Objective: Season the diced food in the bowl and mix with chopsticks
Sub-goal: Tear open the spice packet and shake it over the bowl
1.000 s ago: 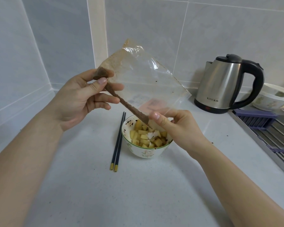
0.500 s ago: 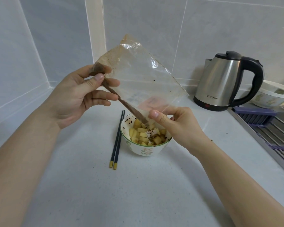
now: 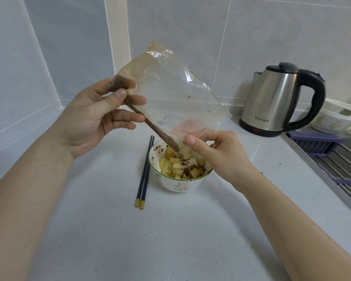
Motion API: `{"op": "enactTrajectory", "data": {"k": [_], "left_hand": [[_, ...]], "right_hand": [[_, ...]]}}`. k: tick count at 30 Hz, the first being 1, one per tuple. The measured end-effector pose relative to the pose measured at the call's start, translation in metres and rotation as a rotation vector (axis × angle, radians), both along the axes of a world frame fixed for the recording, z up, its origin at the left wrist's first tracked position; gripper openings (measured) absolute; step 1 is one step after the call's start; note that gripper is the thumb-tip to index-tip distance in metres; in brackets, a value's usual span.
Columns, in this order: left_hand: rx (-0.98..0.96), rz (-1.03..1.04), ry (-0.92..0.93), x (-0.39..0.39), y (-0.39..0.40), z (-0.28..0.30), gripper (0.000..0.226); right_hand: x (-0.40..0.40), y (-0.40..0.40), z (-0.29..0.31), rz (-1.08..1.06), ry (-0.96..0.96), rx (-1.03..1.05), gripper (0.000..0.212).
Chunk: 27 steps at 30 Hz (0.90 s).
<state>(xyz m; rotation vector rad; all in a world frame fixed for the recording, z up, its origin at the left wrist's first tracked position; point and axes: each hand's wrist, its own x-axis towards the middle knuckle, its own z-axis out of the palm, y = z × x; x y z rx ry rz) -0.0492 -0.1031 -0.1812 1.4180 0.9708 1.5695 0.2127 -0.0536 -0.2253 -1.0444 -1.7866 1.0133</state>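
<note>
- Clear plastic film formed the seasoning bag, held tilted above the bowl on the table.
- Left hand fingers pinched the upper corner; right hand fingers pinched the lower corner at the rim.
- Brown powder lay along the bag's lower edge, spilling onto the diced food.
- Film looked light, limp and slippery; gripping at the corners appeared best.
- Chopsticks lay just beside the bowl, untouched.
</note>
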Motion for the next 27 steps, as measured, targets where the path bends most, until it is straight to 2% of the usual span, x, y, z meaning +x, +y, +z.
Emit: {"op": "enactTrajectory", "data": {"k": [27], "left_hand": [[-0.007,0.017,-0.014,-0.0040,0.0017,-0.0022,0.021]], "right_hand": [[0.0013,0.0006,0.0021,0.002,0.011,0.003,0.029]]}}
